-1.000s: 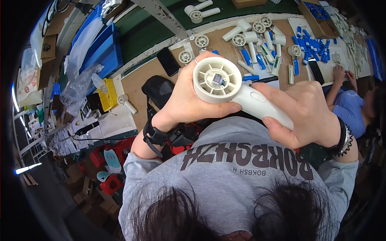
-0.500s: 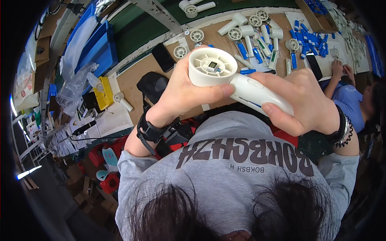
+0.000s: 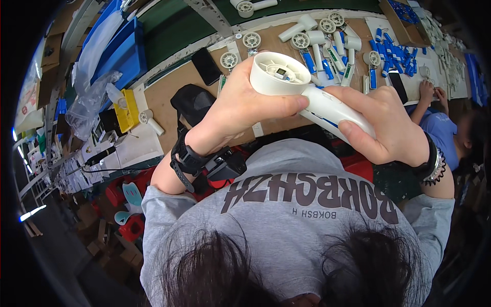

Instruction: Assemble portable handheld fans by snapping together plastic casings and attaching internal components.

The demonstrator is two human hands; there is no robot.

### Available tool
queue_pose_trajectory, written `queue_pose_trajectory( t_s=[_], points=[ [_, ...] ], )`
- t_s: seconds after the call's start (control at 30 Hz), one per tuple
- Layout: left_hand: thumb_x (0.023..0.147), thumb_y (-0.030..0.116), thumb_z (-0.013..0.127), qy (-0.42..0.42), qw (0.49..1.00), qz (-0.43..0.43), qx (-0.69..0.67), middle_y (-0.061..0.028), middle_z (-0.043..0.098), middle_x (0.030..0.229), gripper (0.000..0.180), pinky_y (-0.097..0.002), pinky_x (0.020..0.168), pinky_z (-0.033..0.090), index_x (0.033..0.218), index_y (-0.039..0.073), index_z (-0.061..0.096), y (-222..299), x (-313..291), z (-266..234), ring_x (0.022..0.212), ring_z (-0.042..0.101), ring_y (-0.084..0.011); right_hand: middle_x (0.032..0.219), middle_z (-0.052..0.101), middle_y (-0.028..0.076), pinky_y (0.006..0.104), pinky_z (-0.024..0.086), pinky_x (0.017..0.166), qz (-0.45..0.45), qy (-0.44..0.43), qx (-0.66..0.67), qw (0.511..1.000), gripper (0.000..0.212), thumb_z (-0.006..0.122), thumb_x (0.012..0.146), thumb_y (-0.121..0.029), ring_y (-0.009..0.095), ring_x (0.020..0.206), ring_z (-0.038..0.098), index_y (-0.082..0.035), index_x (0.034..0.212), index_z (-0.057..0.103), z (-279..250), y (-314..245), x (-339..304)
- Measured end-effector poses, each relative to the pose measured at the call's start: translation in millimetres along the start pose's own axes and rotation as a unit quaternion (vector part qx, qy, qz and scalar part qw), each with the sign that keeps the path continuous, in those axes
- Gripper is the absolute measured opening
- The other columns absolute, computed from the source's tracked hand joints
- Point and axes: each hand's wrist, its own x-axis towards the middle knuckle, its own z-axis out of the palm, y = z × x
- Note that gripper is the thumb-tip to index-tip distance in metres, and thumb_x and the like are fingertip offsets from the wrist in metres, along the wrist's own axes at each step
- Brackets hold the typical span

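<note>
Both hands hold a white handheld fan housing (image 3: pixel 331 108) above the near edge of the workbench. My left hand (image 3: pixel 238 107) is closed round its round, spoked head, with the thumb along the near side. Inside the head, a small dark square part sits at the hub. My right hand (image 3: pixel 394 125) grips the handle, its thumb and forefinger on opposite sides. Along the handle's near side runs a seam, with a strip of blue showing in it. The fingertips behind the fan are hidden.
Behind the fan lie spoked fan heads (image 3: pixel 300 40), white handles and blue battery cells (image 3: pixel 391 53). A black phone (image 3: pixel 206 66) and black bag (image 3: pixel 193 105) are left of centre. Further left are a yellow bin (image 3: pixel 129 111) and blue crate (image 3: pixel 120 59). A co-worker (image 3: pixel 437 123) sits at right.
The fan's head has shifted slightly right and up, with my left hand still round it. More blue shows in the handle's seam. My right hand keeps its grip.
</note>
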Motion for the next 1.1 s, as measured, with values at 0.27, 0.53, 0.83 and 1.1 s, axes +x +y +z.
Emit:
queue_pose_trajectory(
  t_s=[0.27, 0.53, 0.83, 1.1],
  points=[
    [0.062, 0.015, 0.081, 0.007, 0.997, 0.022, 0.069, -0.0049, 0.062, 0.092, 0.048, -0.0245, 0.078, 0.047, 0.100, 0.003, 0.054, -8, 1, -1, 0.086, 0.059, -0.0110, 0.054, 0.054, 0.013, 0.0341, 0.043, 0.043, -0.009, 0.013, -0.069, 0.997, 0.047, 0.052, 0.072, -0.021, 0.028, 0.045, 0.056, 0.003, 0.111, 0.052, 11, 5, -6],
    [0.055, 0.016, 0.083, 0.036, 0.934, 0.289, 0.206, -0.0062, 0.060, 0.093, 0.060, -0.0271, 0.074, 0.048, 0.104, 0.004, 0.050, -5, -22, 14, 0.083, 0.060, -0.0136, 0.046, 0.035, 0.000, 0.0301, 0.032, 0.041, -0.194, 0.156, -0.236, 0.939, 0.043, 0.052, 0.069, -0.024, 0.017, 0.038, 0.038, 0.000, 0.103, 0.062, 1, -4, -11],
    [0.060, 0.005, 0.077, -0.019, 0.794, 0.545, 0.269, -0.0176, 0.055, 0.094, 0.053, -0.0329, 0.068, 0.052, 0.103, 0.000, 0.045, -2, -39, 25, 0.079, 0.060, -0.0304, 0.068, 0.037, 0.001, 0.0279, 0.034, 0.045, -0.343, 0.232, -0.293, 0.862, 0.036, 0.052, 0.081, -0.034, 0.015, 0.052, 0.042, -0.008, 0.101, 0.065, -6, -12, -17],
    [0.063, 0.003, 0.075, -0.017, 0.755, 0.586, 0.295, -0.0193, 0.054, 0.093, 0.050, -0.0340, 0.064, 0.054, 0.101, 0.000, 0.044, 0, -43, 26, 0.077, 0.059, -0.0324, 0.073, 0.040, 0.003, 0.0297, 0.042, 0.048, -0.379, 0.229, -0.248, 0.862, 0.027, 0.055, 0.084, -0.029, 0.016, 0.057, 0.046, -0.008, 0.100, 0.058, -7, -12, -18]
  ],
)
